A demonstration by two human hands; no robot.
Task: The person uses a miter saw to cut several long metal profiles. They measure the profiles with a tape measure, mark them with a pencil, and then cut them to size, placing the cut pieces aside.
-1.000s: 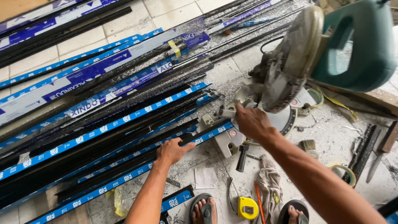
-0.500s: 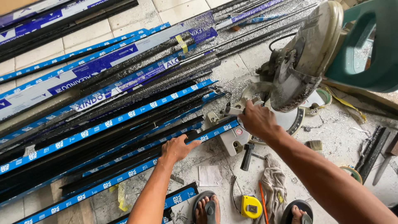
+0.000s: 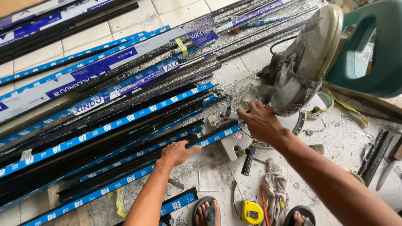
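Blue-taped black rail (image 3: 125, 178) lies under left hand (image 3: 176, 152), fingers flat and pressing. Right hand (image 3: 261, 121) grips saw clamp (image 3: 234, 114) beside blade guard (image 3: 307, 58). Yellow tape measure (image 3: 252, 212) sits below the right hand.

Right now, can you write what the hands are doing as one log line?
left hand: flat on black strip | right hand: at saw base | blade: raised | tape measure: floor

Bright, even daylight; sharp focus

The right hand (image 3: 261, 123) hides what its fingers hold at the saw base (image 3: 234, 142); the green saw housing (image 3: 368, 54) is cut off at the right edge.
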